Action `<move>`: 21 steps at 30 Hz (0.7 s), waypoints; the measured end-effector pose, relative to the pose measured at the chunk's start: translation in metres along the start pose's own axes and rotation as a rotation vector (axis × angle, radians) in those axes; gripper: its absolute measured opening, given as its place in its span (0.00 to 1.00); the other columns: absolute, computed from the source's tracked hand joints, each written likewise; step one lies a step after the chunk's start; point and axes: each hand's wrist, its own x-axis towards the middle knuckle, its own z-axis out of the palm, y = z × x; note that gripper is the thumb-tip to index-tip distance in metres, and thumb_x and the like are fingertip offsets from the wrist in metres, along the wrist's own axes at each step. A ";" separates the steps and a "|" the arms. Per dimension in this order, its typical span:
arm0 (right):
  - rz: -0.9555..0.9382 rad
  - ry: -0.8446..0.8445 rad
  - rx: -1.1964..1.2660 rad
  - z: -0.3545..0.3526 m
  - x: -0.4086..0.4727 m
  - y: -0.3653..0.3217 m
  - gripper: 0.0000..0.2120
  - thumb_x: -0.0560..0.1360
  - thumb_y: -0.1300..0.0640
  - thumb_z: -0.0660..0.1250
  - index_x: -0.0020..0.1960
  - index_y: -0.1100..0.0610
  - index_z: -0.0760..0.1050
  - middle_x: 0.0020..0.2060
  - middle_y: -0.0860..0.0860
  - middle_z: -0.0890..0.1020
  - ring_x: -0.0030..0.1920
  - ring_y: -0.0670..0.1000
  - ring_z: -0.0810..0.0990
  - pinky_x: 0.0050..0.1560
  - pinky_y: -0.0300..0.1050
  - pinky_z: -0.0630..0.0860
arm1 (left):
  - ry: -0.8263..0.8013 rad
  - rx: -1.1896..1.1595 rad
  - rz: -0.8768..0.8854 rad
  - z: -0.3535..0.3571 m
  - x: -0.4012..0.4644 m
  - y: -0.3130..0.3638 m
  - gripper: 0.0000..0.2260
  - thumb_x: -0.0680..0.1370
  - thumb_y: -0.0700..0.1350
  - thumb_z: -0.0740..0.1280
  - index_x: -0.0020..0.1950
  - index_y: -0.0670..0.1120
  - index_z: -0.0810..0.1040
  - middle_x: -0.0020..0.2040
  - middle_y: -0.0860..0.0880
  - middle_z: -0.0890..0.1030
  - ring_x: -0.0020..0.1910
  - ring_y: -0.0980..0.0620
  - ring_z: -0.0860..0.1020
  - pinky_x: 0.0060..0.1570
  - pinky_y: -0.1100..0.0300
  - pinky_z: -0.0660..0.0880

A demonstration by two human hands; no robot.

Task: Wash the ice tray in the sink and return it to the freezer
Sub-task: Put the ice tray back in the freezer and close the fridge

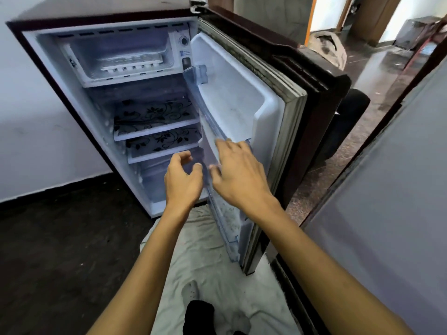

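Open fridge (154, 117): ice tray (130, 64) in freezer, left hand (182, 180) and right hand (238, 172) grip nothing, labels unreadable.

ice tray (130, 61): frosted, blurred, cells unclear | fridge door (244, 112): outer face hidden

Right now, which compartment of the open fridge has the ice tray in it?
The freezer box at the very top: the white ice tray lies inside it. The two flower-patterned shelves below look bare, and neither hand holds it.
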 end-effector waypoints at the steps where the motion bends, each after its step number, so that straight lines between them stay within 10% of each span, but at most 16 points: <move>1: -0.015 -0.012 0.027 0.005 0.002 -0.008 0.25 0.79 0.53 0.59 0.73 0.56 0.58 0.68 0.53 0.68 0.69 0.54 0.61 0.58 0.49 0.69 | 0.018 -0.002 -0.004 -0.007 0.001 -0.003 0.13 0.79 0.40 0.63 0.64 0.43 0.72 0.58 0.49 0.75 0.60 0.52 0.73 0.54 0.63 0.66; 6: -0.138 -0.048 0.247 0.020 0.001 -0.034 0.24 0.79 0.56 0.59 0.74 0.56 0.59 0.73 0.52 0.62 0.74 0.50 0.55 0.68 0.49 0.65 | 0.125 -0.053 -0.048 -0.040 0.006 -0.016 0.13 0.78 0.38 0.63 0.63 0.41 0.72 0.56 0.49 0.75 0.56 0.54 0.73 0.47 0.72 0.68; 11: -0.254 -0.068 0.421 0.025 -0.010 -0.045 0.24 0.78 0.57 0.62 0.72 0.55 0.63 0.69 0.49 0.68 0.71 0.46 0.59 0.68 0.36 0.57 | 0.178 -0.112 -0.114 -0.058 0.001 -0.030 0.13 0.78 0.37 0.64 0.62 0.42 0.73 0.57 0.48 0.77 0.59 0.51 0.75 0.61 0.57 0.72; 21: -0.430 -0.053 0.625 0.014 -0.029 -0.052 0.16 0.77 0.60 0.63 0.64 0.54 0.73 0.58 0.45 0.78 0.60 0.44 0.74 0.59 0.38 0.71 | 0.298 -0.118 -0.167 -0.088 -0.008 -0.047 0.11 0.78 0.36 0.63 0.60 0.43 0.74 0.55 0.47 0.79 0.59 0.52 0.76 0.64 0.56 0.71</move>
